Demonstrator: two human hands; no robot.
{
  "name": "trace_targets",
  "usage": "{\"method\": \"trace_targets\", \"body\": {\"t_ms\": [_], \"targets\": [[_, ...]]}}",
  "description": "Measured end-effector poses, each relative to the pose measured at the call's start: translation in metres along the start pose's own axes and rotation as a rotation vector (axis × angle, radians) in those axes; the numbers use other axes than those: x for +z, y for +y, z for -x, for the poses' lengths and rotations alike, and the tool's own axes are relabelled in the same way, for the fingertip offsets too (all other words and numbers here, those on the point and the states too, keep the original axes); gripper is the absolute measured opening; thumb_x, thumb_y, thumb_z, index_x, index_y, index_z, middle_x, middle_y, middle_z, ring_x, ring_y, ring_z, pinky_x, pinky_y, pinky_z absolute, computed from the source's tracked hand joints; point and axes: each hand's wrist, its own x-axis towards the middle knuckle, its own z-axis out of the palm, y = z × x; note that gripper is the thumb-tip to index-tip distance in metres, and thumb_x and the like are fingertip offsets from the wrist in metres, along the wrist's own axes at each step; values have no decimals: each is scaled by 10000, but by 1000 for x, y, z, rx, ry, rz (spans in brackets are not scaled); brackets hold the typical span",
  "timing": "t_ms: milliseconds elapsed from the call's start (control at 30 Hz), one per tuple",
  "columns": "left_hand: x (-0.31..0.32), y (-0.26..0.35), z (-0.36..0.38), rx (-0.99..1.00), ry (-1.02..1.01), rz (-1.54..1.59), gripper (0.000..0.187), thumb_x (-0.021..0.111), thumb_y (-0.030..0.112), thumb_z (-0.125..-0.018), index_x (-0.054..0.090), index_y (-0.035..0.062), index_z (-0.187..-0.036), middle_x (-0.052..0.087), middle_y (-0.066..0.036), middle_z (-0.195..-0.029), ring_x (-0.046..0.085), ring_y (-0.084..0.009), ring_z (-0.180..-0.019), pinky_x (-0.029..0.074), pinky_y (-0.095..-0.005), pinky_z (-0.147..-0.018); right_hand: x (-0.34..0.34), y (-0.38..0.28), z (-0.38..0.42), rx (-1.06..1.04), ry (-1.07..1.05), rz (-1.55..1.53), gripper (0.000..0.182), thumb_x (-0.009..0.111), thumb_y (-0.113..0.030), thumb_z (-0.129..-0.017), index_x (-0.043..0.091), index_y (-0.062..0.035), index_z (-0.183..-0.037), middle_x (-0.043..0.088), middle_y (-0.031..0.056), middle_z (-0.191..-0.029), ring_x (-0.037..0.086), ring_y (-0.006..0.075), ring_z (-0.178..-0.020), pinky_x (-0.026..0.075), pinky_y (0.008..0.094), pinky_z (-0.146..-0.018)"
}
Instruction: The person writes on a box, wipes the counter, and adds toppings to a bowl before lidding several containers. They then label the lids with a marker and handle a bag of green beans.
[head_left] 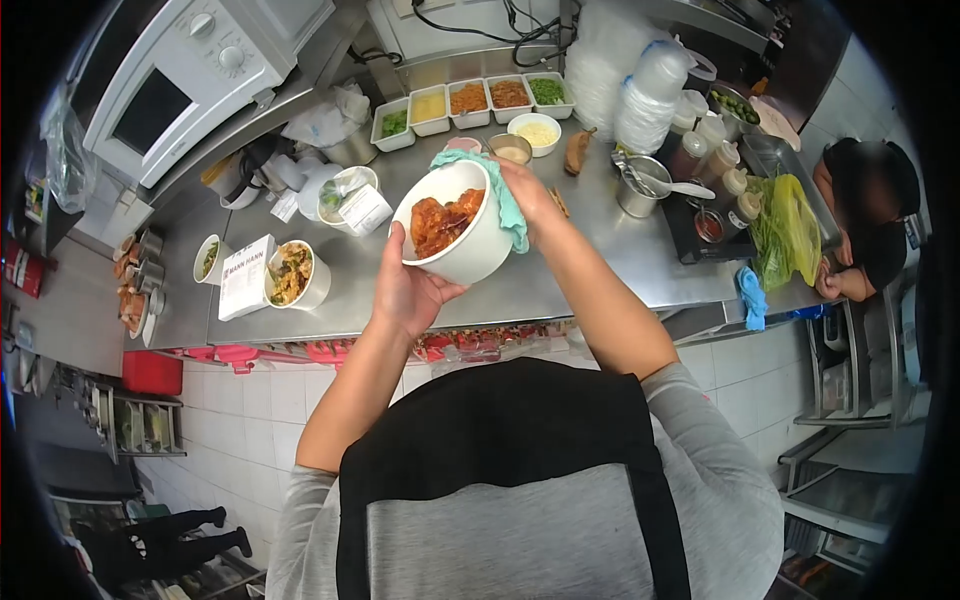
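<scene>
Being held above the worktop (620,262), a white bowl (480,245) of red-sauced food (440,224) is clasped at its left side by the left hand (408,288); a green cloth (509,208) is pressed to its far right side by the right hand (530,195). To the left, another filled bowl (318,285) is seen beside a white box (247,278).

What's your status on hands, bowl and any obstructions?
Left hand gripping bowl. Right hand holding cloth against its side. Bowl over counter, food inside. Nothing seen blocking either hand.
</scene>
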Motion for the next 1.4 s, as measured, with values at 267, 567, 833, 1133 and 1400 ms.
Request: {"method": "trace_targets", "body": {"t_ms": [267,567,833,1133,1400], "targets": [[18,-28,-16,231,222,70,648,324,588,-924,374,86,-1331,507,-96,-1279,534,-235,-1115,442,-487,-908,41,42,84,-824,366,644,447,363,-168,-955,326,66,-1335,399,227,-1331,391,331,-1241,300,383,-1030],[44,-41,8,335,303,-298,452,430,387,-943,241,195,-1306,400,-87,-1308,483,-220,-1148,466,-406,-833,5,17,48,-312,169,-323,414,495,-238,-931,428,-19,-1275,546,106,-1174,545,180,-1056,435,316,-925],[4,-25,22,-65,-15,-93,585,454,457,-920,332,79,-1349,482,-147,-1295,559,-297,-1112,555,-453,-770,-30,5,-16,487,-371,-264,268,625,-247,-856,587,-60,-1044,634,63,-963,640,189,-847,526,310,-728],[-19,26,34,40,-5,190,711,339,612,-902,326,82,-1376,457,-171,-1326,519,-325,-1157,516,-493,-831,-16,35,-92,136,-410,575,198,567,-202,-888,621,-32,-975,656,26,-907,601,125,-832,491,278,-726],[-77,63,-23,248,224,-6,667,326,553,-932,312,41,-1360,494,-177,-1275,594,-281,-1061,596,-398,-724,-47,2,-263,-80,-86,1636,313,740,-224,-683,634,-75,-937,673,88,-849,644,273,-754,514,356,-701]]}}
